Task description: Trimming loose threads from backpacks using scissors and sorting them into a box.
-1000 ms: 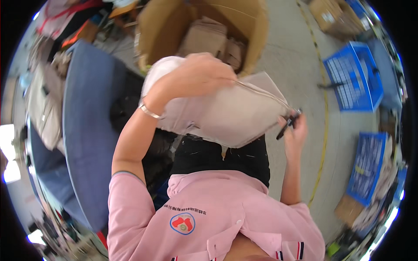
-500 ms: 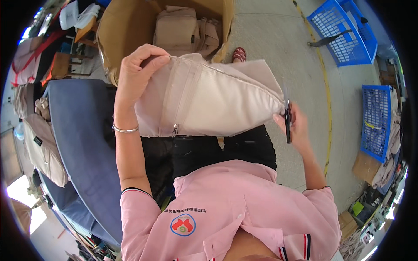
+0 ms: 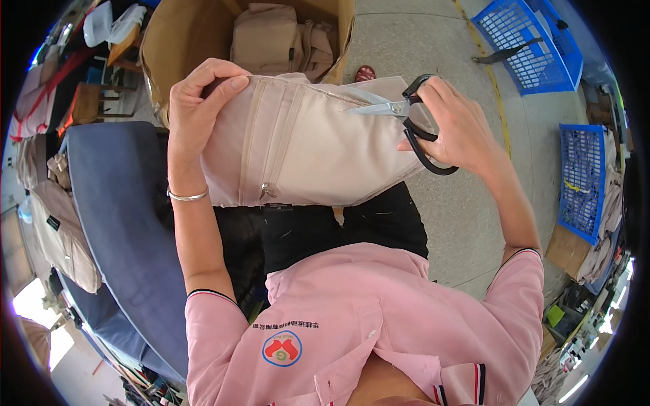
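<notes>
Okay, nearest you is your pink short-sleeved polo shirt (image 3: 325, 287), then your black trousers (image 3: 386, 227). The cream-beige fabric piece with a zip across it (image 3: 345, 159) is up in front of your trousers, spread between your hands, its lower edge overlapping them in view. Small metal zip pull (image 3: 268, 190) sits near that lower edge.

Your left hand (image 3: 203, 101), silver bangle (image 3: 187, 197) on the wrist, is closed: thumb and fingers pinch the fabric's upper left corner. Your right hand (image 3: 464, 125) grips the black-handled steel scissors (image 3: 398, 108) by the loops. Blades are parted, pointing left over the fabric's upper right part; can't tell whether they touch it.

Left of you: long blue-grey padded surface (image 3: 115, 223), with a beige fabric bag (image 3: 64, 233) beyond its outer edge. Right: blue plastic lattice crate (image 3: 581, 183), upright on edge.

Farther out, past the fabric: big brown cardboard carton (image 3: 157, 61) holding folded beige fabric items (image 3: 264, 37). Another blue crate with a dark strap (image 3: 531, 57) is upper right, beyond the yellow floor line (image 3: 502, 115).
</notes>
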Available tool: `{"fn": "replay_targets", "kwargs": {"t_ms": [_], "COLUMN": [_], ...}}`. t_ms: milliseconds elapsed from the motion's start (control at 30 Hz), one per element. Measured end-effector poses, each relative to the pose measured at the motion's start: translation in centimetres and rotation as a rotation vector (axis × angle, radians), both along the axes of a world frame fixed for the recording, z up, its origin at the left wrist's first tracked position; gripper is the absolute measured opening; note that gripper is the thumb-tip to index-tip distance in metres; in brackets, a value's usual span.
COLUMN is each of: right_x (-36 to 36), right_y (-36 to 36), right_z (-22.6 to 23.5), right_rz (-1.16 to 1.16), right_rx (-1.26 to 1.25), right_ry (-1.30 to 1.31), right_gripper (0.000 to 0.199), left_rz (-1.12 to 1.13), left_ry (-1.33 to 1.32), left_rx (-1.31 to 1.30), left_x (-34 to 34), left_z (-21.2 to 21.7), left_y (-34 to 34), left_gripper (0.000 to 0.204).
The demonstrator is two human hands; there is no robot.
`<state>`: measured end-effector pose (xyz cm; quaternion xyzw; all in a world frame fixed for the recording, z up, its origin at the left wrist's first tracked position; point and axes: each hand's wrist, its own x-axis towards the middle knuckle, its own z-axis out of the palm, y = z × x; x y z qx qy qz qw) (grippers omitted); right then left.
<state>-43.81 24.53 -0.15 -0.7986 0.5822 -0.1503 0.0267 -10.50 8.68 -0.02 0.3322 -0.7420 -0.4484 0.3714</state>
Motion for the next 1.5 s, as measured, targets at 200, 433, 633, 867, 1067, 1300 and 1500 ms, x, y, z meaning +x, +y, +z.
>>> {"fn": "replay_targets", "kwargs": {"t_ms": [200,433,633,867,1067,1300,1500], "right_x": [0.6,0.5,0.6,1.5,1.7,1.7,1.8], "right_y": [-1.1,-1.1,-1.1,-1.9,-2.2,-2.3,-2.2], "right_z": [-0.5,-2.0,-2.7,-1.6,-1.9,-3.0,-3.3], "right_rz": [0.020,0.061,0.062,0.036,0.036,0.033,0.001], "right_rx": [0.046,-0.003,-0.061,-0.069,-0.049,-0.137,-0.004], "right_ry": [0.057,0.013,-0.001,0.014,0.042,0.008,0.002], "right_gripper": [0.063,0.055,0.059,0.055,0.060,0.063,0.065], "left_rz": [-0.004,-0.005,-0.029,-0.045,-0.047,-0.064,-0.055], "left_ry": [0.043,0.062,0.070,0.078,0.089,0.109,0.099], "left_rx": [0.029,0.053,0.051,0.046,0.059,0.071,0.084], "left_x": [0.7,0.9,1.0,0.9,1.2,1.1,1.3], "left_z": [-0.5,-1.0,-1.4,-1.3,-1.6,-1.6,-1.9], "left_y": [-0.4,-0.9,-1.4,-1.4,-1.5,-1.5,-1.7], "left_gripper": [0.002,0.003,0.003,0.004,0.003,0.003,0.003]}}
